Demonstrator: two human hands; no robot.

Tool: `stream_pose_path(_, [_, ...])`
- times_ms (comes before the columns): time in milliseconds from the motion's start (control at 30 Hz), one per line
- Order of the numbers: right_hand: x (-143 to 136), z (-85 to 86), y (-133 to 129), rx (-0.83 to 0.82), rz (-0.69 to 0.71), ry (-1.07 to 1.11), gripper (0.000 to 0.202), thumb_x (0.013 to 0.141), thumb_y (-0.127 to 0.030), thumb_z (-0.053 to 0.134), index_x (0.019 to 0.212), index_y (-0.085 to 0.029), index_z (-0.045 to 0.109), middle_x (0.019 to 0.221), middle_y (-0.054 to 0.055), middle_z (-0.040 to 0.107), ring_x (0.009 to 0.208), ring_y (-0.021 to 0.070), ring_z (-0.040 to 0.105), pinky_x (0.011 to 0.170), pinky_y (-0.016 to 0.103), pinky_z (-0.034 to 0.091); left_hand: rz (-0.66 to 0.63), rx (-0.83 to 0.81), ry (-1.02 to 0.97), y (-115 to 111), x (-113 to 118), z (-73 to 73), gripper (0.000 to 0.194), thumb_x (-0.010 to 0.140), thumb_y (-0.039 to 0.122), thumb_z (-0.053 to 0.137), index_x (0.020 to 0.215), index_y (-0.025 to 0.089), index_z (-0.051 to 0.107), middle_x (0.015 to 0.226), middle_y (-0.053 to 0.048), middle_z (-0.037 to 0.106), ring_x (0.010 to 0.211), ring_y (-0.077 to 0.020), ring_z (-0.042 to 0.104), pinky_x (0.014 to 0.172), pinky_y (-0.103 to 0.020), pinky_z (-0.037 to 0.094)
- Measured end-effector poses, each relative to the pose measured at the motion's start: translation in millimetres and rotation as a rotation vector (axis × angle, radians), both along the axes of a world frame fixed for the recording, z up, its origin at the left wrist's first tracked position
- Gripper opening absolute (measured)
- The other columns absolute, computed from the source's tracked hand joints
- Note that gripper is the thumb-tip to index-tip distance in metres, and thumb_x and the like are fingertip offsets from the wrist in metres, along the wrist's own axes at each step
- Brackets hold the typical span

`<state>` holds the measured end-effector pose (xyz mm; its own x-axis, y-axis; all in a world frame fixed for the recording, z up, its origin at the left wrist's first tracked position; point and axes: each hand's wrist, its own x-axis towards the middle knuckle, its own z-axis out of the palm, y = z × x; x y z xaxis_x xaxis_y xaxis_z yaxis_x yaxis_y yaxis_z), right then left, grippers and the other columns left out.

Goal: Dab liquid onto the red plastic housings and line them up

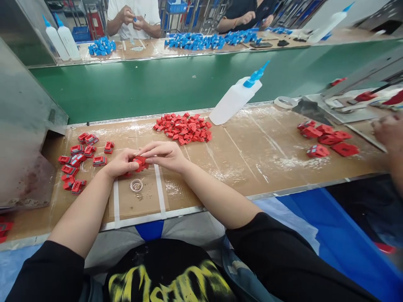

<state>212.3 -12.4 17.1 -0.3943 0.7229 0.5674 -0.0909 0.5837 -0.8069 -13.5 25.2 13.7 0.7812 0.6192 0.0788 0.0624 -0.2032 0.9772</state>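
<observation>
Between my two hands is a red plastic part, partly covered by the fingers. My left hand grips its left side, the thumb along the front. The fingers of my right hand press on its top and right side. Just below the hands, a small round clear dish sits on a cardboard sheet edged with white tape. Beyond my right hand lies a heap of small red parts. Several red and grey assembled pieces are spread to the left of my left hand.
A white bottle with a blue nozzle stands tilted behind the heap. Larger red parts lie at the right, near another person's hand. A metal housing borders the left. Two people work with blue parts across the green divider.
</observation>
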Motion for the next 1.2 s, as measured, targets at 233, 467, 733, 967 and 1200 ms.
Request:
stream_pose_path(233, [-0.4, 1.3, 3.0, 0.256, -0.165, -0.256, 0.047, 0.088, -0.037, 0.083, 0.133, -0.026, 0.072, 0.136, 0.01, 0.073, 0.128, 0.0254, 0.069, 0.115, 0.047, 0.057, 0.151, -0.067, 0.034, 4.1, -0.4, -1.7, 0.07, 0.074, 0.085, 0.071, 0.082, 0.016, 0.07, 0.066, -0.003, 0.06, 0.048, -0.01, 0.038, 0.046, -0.027, 0.029])
stream_pose_path(467, [-2.1, 2.9, 6.9, 0.492, -0.323, -0.496, 0.035, 0.098, -0.028, 0.069, 0.13, -0.015, 0.065, 0.137, 0.019, 0.069, 0.125, 0.0295, 0.068, 0.106, 0.049, 0.058, 0.185, 0.042, 0.029, 11.7, 5.9, 1.6, 0.059, 0.072, 0.07, 0.084, 0.079, 0.015, 0.067, 0.067, -0.001, 0.06, 0.062, -0.0127, 0.049, 0.058, -0.025, 0.036])
stream_pose_path(733, [-2.2, -6.5, 13.5, 0.631, -0.383, -0.559, 0.023, 0.102, -0.028, 0.063, 0.118, -0.013, 0.068, 0.126, 0.016, 0.071, 0.117, 0.0274, 0.067, 0.102, 0.045, 0.053, 0.162, -0.002, 0.034, 12.5, 8.5, 0.5, 0.061, 0.077, 0.074, 0.078, 0.073, 0.015, 0.067, 0.052, 0.003, 0.049, 0.047, -0.0086, 0.037, 0.049, -0.025, 0.025])
stream_pose_path(967, [-10.1, -6.2, 14.3, 0.587, -0.416, -0.517, 0.03, 0.104, -0.033, 0.059, 0.123, -0.011, 0.069, 0.129, 0.018, 0.071, 0.122, 0.0299, 0.065, 0.109, 0.049, 0.049, 0.22, -0.021, -0.011, 13.3, 9.3, -2.1, 0.065, 0.076, 0.082, 0.073, 0.074, 0.017, 0.069, 0.051, 0.003, 0.046, 0.044, -0.0094, 0.036, 0.045, -0.025, 0.027])
stream_pose_path(1200, [-1.0, 2.2, 13.5, -0.07, -0.184, -0.105, 0.052, 0.098, -0.04, 0.064, 0.144, -0.016, 0.059, 0.144, 0.018, 0.064, 0.13, 0.0283, 0.062, 0.11, 0.049, 0.053, 0.502, 0.645, -0.009, 4.1, 3.7, 20.1, 0.063, 0.072, 0.056, 0.093, 0.125, 0.027, 0.076, 0.131, -0.01, 0.067, 0.07, -0.0105, 0.055, 0.057, -0.023, 0.042])
